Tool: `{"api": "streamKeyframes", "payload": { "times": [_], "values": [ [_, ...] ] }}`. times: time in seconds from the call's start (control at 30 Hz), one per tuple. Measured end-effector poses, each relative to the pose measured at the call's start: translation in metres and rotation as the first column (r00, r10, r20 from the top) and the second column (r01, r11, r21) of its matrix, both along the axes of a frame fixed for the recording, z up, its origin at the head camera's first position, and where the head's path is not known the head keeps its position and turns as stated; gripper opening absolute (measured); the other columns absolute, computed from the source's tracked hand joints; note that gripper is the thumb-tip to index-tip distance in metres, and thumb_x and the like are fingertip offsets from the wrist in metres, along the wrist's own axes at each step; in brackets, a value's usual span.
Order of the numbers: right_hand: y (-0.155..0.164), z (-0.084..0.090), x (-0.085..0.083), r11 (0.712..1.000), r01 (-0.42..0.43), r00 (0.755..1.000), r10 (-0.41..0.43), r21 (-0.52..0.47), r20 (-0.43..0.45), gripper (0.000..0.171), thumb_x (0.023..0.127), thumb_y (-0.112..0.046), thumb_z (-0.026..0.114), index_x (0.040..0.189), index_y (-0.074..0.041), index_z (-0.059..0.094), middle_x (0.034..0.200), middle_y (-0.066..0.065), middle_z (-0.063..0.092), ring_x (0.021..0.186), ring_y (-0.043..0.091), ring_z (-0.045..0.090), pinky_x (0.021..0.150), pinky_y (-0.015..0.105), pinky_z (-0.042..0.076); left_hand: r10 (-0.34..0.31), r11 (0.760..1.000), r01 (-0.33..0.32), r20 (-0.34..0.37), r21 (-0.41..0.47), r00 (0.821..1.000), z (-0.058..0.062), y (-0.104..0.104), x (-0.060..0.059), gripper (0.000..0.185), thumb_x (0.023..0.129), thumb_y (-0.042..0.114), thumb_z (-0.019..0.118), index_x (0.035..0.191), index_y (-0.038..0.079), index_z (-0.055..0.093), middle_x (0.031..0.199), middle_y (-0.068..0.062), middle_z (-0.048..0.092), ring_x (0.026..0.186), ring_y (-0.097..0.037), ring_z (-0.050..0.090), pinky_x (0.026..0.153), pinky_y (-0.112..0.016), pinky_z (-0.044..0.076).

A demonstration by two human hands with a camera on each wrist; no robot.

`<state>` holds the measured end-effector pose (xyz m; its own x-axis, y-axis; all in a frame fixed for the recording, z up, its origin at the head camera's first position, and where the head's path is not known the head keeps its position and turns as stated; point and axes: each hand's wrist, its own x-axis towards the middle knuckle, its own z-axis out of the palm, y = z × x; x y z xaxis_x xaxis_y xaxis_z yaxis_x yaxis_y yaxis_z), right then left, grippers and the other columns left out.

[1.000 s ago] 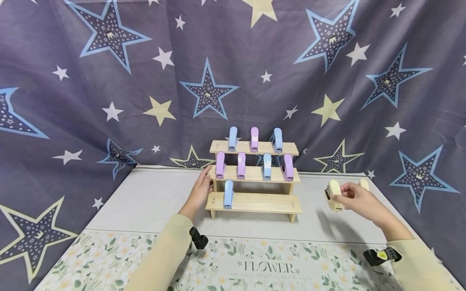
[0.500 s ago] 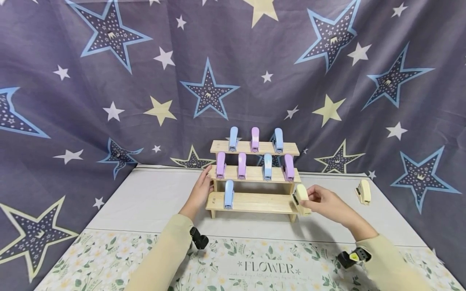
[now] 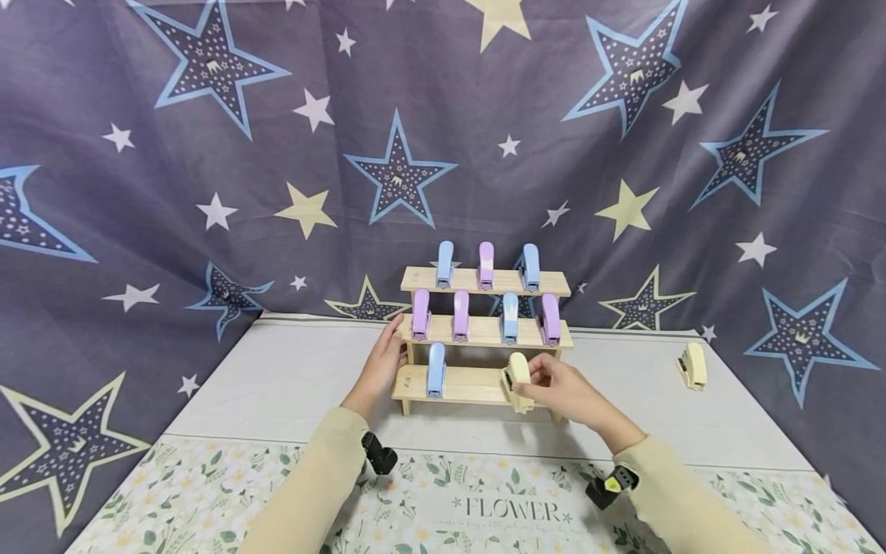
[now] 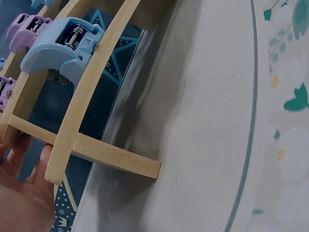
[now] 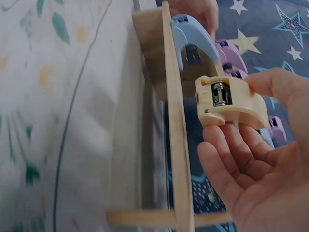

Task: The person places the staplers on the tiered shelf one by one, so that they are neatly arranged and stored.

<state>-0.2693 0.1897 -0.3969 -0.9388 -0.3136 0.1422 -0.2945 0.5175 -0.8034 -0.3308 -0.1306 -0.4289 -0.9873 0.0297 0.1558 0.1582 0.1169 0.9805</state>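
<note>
My right hand [image 3: 571,391] pinches a cream stapler [image 3: 517,382] between thumb and fingers, in front of the bottom step of a wooden tiered display stand [image 3: 477,389]. In the right wrist view the stapler [image 5: 236,100] is held beside the step's board, near a light blue stapler [image 5: 195,38]. That blue stapler [image 3: 436,371] stands upright towards the left of the bottom step. My left hand [image 3: 378,365] holds the stand's left end at the middle step; its fingers [image 4: 42,162] lie against the wood, partly hidden.
Purple and blue staplers stand on the middle step [image 3: 484,331] and top step [image 3: 467,278]. Another cream stapler [image 3: 692,367] sits on the table at far right. A star-patterned curtain [image 3: 277,154] hangs behind. A floral cloth [image 3: 512,500] covers the table's front.
My right hand has carried the cream stapler leftward, from the right of the stand to the bottom step's front. My left hand has stayed at the stand's left end.
</note>
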Motion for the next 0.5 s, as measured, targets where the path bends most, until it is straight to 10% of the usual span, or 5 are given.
{"api": "streamKeyframes", "payload": {
  "times": [0.5],
  "values": [
    [-0.045, -0.015, -0.014, 0.994, 0.106, 0.994, -0.106, -0.004, -0.007, 0.033, 0.088, -0.031, 0.078, 0.1, -0.008, 0.057, 0.089, 0.003, 0.061, 0.075, 0.017, 0.055, 0.063, 0.03, 0.047, 0.003, 1.0, -0.003, 0.013, 0.001, 1.0, 0.0, 0.001, 0.0, 0.049, 0.111, 0.02, 0.026, 0.16, 0.014, 0.026, 0.159, -0.022, 0.03, 0.138, -0.042, 0.04, 0.112, -0.051, 0.039]
  ]
}}
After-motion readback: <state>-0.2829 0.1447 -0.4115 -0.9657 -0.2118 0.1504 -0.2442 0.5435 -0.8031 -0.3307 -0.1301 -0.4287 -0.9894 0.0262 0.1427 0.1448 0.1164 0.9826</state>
